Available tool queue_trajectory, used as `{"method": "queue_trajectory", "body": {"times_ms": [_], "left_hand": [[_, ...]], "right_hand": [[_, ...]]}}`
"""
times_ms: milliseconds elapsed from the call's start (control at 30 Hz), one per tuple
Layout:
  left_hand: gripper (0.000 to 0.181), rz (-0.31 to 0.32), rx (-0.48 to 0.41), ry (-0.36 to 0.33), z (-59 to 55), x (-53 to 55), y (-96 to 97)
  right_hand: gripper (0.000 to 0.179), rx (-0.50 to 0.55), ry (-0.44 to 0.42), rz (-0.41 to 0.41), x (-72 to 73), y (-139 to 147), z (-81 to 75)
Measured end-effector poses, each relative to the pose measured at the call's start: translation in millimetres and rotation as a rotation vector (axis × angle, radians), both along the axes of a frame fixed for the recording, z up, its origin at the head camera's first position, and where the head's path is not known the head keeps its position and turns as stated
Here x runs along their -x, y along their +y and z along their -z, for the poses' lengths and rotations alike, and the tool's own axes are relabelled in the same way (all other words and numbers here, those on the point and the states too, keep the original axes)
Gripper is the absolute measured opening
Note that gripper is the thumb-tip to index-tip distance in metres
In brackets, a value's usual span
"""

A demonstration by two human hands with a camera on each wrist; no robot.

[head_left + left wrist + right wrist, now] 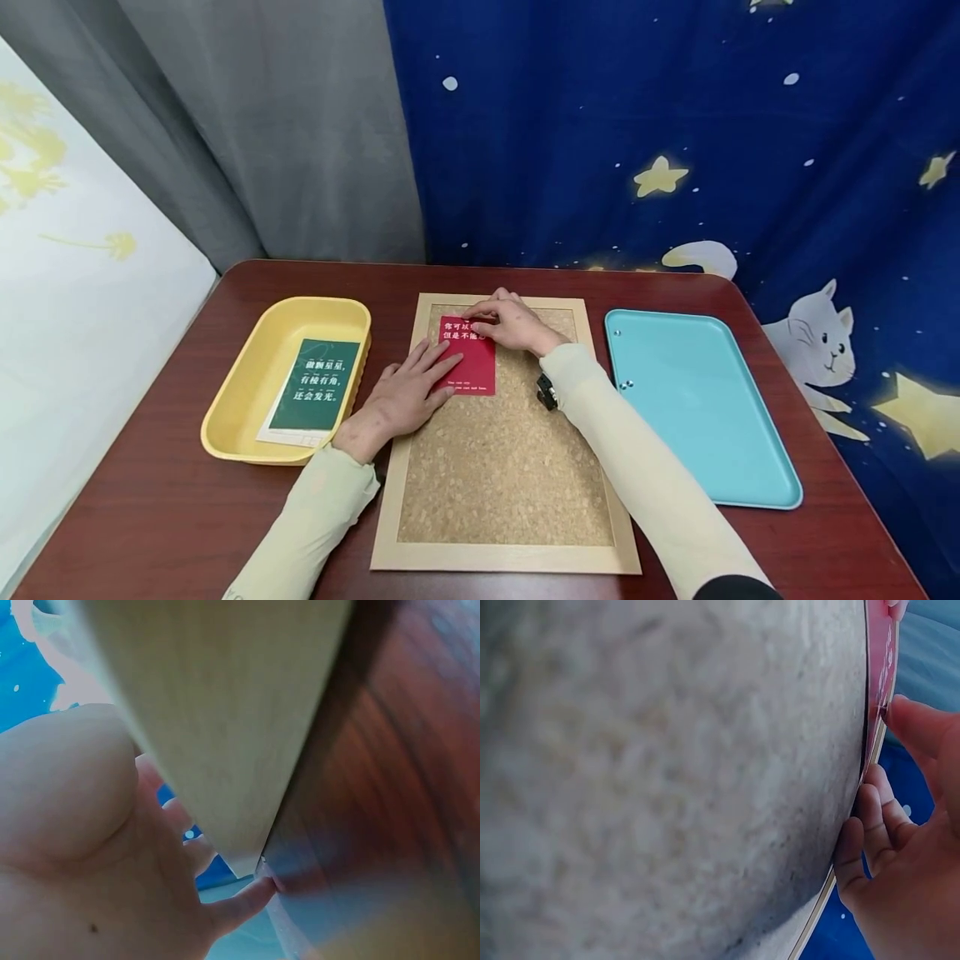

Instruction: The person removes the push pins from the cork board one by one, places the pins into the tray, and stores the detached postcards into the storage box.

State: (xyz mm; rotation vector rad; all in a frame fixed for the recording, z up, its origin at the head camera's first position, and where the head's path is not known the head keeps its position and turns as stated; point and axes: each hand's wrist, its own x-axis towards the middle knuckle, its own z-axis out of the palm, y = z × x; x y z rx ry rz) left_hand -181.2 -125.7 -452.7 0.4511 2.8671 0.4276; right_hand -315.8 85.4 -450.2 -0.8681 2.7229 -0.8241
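Observation:
A red card [474, 367] with white writing lies on the upper left part of a cork board [510, 475] in a pale wooden frame. My left hand [408, 390] rests with spread fingers over the card's left edge and the frame. At the card's top edge, my right hand [512, 323] brings thumb and index finger together. A small dark tack [884, 712] shows at the thumb tip in the right wrist view, mostly hidden by the fingers. The other fingers of that hand touch the board's upper part. Seen from the left wrist, the frame's side [225, 712] passes beside the palm.
To the left stands a yellow basket [232, 408] holding a green card [315, 383] on a white one. A light blue tray [697, 400] lies to the right, with several small silver tacks [626, 384] near its left edge. Curtains hang behind the brown table [142, 500].

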Motion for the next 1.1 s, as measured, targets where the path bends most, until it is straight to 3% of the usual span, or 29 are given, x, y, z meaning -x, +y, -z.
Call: {"method": "queue_trajectory", "body": {"times_ms": [800, 1100], "left_hand": [[0.065, -0.015, -0.019, -0.007, 5.9, 0.8, -1.3], [0.064, -0.01, -0.015, -0.006, -0.8, -0.2, 0.2]], "right_hand": [[0.023, 0.042, -0.023, 0.04, 4.2, -7, 1.7], [0.018, 0.002, -0.02, 0.096, 7.2, -14, 1.1]]}}
